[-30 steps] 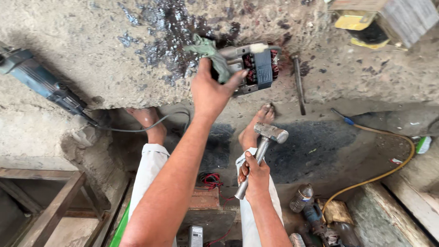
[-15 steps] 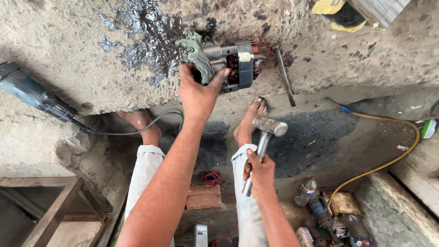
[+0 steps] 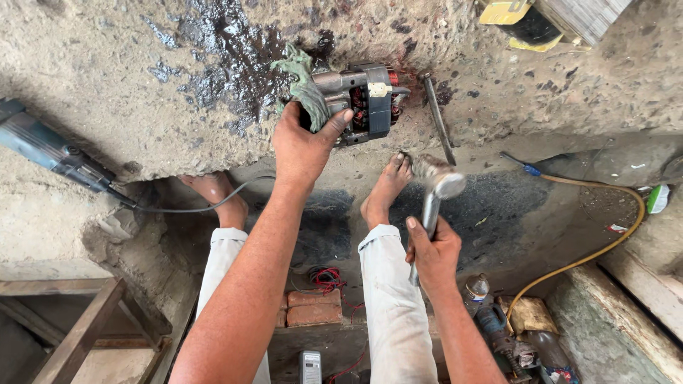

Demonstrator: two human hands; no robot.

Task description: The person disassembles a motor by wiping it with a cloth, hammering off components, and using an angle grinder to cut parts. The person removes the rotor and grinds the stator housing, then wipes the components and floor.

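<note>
Concrete slab (image 3: 107,78) fills the top of the view, rough, with a dark oily stain (image 3: 228,57) near its middle. Legs in pale trousers (image 3: 395,306) hang below it, bare feet on the lower ledge. Blue power tool (image 3: 50,153) lies on the slab at far left, cord trailing right. Yellow hose (image 3: 605,245) curves along the floor at right. Motor (image 3: 363,103) sits on the slab near its front edge, long axis roughly left-right, shaft end pointing left under a green rag (image 3: 302,78). Left hand (image 3: 302,146) is closed over the motor's left end and the rag, thumb on top. Right hand (image 3: 430,252) is wrapped tight around the hammer (image 3: 434,195) handle; handle runs near-vertical, head up, just right of the right foot, blurred, below the motor, apart from it. Metal rod (image 3: 437,117) lies just right of the motor, angled. Bricks (image 3: 313,309) and red wires (image 3: 329,279) between the legs.
</note>
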